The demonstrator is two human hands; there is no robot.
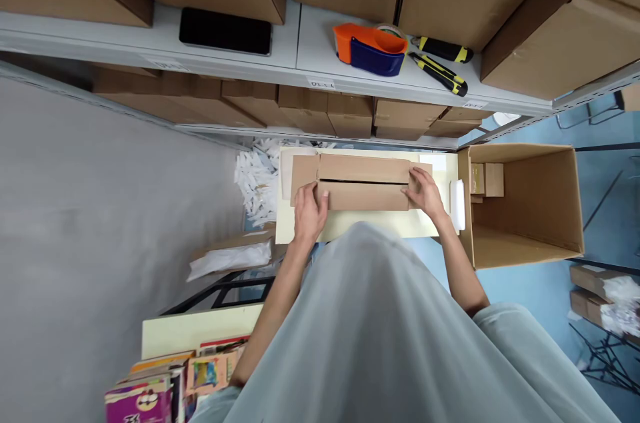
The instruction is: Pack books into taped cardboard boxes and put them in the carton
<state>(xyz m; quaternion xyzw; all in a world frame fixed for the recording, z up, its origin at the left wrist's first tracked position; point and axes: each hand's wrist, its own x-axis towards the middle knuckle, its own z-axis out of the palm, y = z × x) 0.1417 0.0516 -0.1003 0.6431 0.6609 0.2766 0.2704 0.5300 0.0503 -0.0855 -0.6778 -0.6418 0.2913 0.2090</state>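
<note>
A small brown cardboard box (363, 182) lies on a pale yellow table (345, 226) below me, its two top flaps folded in with a dark slit between them. My left hand (309, 211) grips the box's left end, fingers curled over the flap. My right hand (424, 194) rests on the right end, fingers pressed onto the flap edge. Both forearms reach down past my light grey shirt.
A large open carton (525, 210) with small boxes inside stands right of the table. On the grey shelf (310, 53) lie a black phone (225, 30), an orange-blue tape dispenser (371, 48) and yellow-black utility knives (443, 63). White paper scraps (257, 176) lie to the left, books (170, 383) at the bottom left.
</note>
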